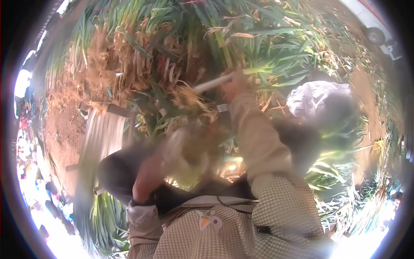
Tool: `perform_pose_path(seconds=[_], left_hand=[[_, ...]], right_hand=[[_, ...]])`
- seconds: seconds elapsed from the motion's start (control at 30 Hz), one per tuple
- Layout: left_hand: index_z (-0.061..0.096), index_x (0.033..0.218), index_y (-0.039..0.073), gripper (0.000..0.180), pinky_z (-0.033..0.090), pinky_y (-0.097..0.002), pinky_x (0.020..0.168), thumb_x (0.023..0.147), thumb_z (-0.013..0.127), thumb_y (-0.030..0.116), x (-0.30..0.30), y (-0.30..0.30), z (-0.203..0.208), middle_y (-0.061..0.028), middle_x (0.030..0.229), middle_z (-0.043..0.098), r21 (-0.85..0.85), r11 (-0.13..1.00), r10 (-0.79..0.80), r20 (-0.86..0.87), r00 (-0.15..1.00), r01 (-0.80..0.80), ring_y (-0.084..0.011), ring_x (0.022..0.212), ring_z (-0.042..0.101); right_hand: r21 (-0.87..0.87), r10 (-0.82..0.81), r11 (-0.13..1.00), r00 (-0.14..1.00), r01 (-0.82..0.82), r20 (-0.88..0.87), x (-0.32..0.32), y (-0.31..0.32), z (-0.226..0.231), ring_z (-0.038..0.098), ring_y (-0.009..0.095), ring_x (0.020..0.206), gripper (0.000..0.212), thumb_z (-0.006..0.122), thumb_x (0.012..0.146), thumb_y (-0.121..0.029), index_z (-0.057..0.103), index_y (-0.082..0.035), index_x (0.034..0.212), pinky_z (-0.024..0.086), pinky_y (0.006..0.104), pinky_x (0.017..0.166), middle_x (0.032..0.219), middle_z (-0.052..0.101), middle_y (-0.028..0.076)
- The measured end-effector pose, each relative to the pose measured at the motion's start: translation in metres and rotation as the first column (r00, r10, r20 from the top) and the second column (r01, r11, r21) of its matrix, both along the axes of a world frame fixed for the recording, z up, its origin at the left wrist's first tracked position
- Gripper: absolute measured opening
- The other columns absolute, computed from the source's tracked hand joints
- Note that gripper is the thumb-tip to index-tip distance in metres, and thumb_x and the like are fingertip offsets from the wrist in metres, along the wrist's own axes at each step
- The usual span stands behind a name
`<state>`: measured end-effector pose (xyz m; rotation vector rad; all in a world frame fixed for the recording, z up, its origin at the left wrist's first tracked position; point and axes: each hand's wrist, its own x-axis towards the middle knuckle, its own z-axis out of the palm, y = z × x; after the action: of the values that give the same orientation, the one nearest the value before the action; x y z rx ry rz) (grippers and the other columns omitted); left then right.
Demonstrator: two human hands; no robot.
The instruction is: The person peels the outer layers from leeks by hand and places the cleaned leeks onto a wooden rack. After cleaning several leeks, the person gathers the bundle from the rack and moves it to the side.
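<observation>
Wearing a checked garment (pixel 194 237) nearest the camera. Extending the left hand (pixel 172 144) low before the body, blurring too heavily to determine whether spread or pinching. Gripping a long green onion (pixel 211 84) farther out with the right hand (pixel 235 87), closing fingers around the white stalk, pointing roots leftward and leaves rightward. Having a pale crumpled cloth (pixel 318 97) lying at right. Facing a heap of green onions (pixel 297 41) beyond. Showing a dark wheel (pixel 375 36) at far upper right.

Crumpled pale cloth (pixel 317 97) right of the grip, ribbed board (pixel 101 134) lower left, dark wheel (pixel 376 36) far upper right, brown soil (pixel 60 134) far left
</observation>
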<state>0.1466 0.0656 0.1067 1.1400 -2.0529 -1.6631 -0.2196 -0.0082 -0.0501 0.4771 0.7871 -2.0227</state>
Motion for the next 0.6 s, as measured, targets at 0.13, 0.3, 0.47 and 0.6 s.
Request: perform_pose_path(seconds=[0.13,0.3,0.47,0.6], left_hand=[[0.044,0.141,0.003,0.075,0.044,-0.0396,0.093,0.082,0.073,0.040,-0.050,-0.041,-0.052,-0.0191,0.118,0.061,-0.244,0.954,-0.064,0.413,0.909,0.177,-0.0313,0.112,0.056],[0.048,0.137,0.005,0.060,0.045,-0.0414,0.101,0.088,0.069,0.033,-0.139,-0.091,-0.088,-0.0182,0.129,0.059,-0.180,0.969,0.143,-0.143,0.979,-0.168,-0.0294,0.121,0.054],[0.055,0.127,0.006,0.041,0.046,-0.0388,0.099,0.097,0.061,0.033,-0.181,-0.100,-0.074,-0.0141,0.130,0.057,0.265,0.891,0.439,-0.713,0.546,-0.370,-0.0212,0.117,0.054],[0.059,0.121,0.006,0.046,0.047,-0.0380,0.098,0.099,0.055,0.046,-0.132,-0.107,-0.009,-0.0150,0.124,0.060,0.255,0.856,0.487,-0.693,0.532,-0.451,-0.0222,0.114,0.057]], right_hand=[[-0.118,0.190,0.976,0.981,-0.185,0.028,0.067,0.000,0.100,0.063,0.018,0.084,0.031,0.038,0.107,-0.033,0.052,-0.005,0.104,0.056,0.0313,0.072,0.092,0.062,0.011],[-0.327,0.366,0.848,0.908,-0.416,-0.205,0.210,0.033,0.193,0.064,0.017,0.082,0.022,0.046,0.104,-0.026,0.050,-0.004,0.105,0.055,0.0289,0.064,0.089,0.061,0.010],[-0.316,0.525,0.267,0.413,-0.910,-0.744,0.218,0.079,0.211,0.063,0.017,0.070,0.027,0.049,0.102,-0.023,0.048,-0.001,0.120,0.054,0.0273,0.058,0.087,0.062,0.007],[-0.250,0.548,0.711,0.741,-0.657,-0.387,0.152,0.091,0.153,0.061,0.019,0.096,0.035,0.055,0.098,-0.042,0.057,-0.008,0.107,0.051,0.0392,0.077,0.099,0.061,0.005]])
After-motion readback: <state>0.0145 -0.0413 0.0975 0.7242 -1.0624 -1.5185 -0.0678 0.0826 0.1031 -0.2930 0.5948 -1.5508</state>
